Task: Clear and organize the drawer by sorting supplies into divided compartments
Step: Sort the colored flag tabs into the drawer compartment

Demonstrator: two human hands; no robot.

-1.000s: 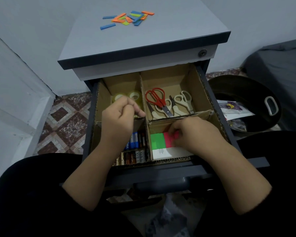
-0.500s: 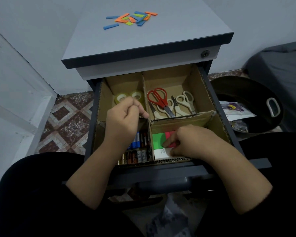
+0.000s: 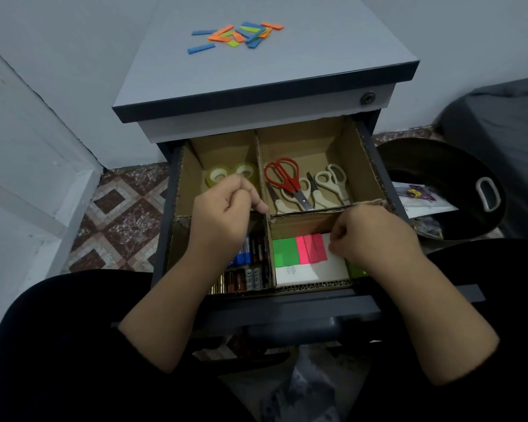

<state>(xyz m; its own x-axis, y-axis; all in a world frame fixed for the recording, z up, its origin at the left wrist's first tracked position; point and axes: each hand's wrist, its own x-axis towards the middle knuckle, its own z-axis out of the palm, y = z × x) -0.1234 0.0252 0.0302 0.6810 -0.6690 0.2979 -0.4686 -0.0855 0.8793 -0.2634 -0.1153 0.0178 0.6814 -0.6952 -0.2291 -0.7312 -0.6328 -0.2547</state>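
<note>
Grey cabinet (image 3: 302, 50), top drawer (image 3: 287, 303) pulled out toward the viewer. A cardboard divider (image 3: 314, 212) splits the drawer into four compartments.

Far right compartment: red-handled scissors (image 3: 284, 178) lying among several cream-handled scissors (image 3: 329, 184). Far left compartment: two clear tape rolls (image 3: 217, 175), side by side. Near left compartment: batteries (image 3: 247, 277) packed in rows, partly hidden under the left forearm. Near right compartment: white pad (image 3: 311, 271) with green sticky notes (image 3: 284, 252) and pink sticky notes (image 3: 313, 247) lying on it.

Left hand (image 3: 223, 217) hovers over the cross of the divider, fingers curled in, thumb out to the right; cannot tell if anything is in it. Right hand (image 3: 372, 233) sits low in the near right compartment, fingertips bunched at the right edge of the pink notes; whether it pinches them, cannot tell.

On the cabinet top, far end: loose scatter of blue, orange and green strips (image 3: 238, 33).
</note>
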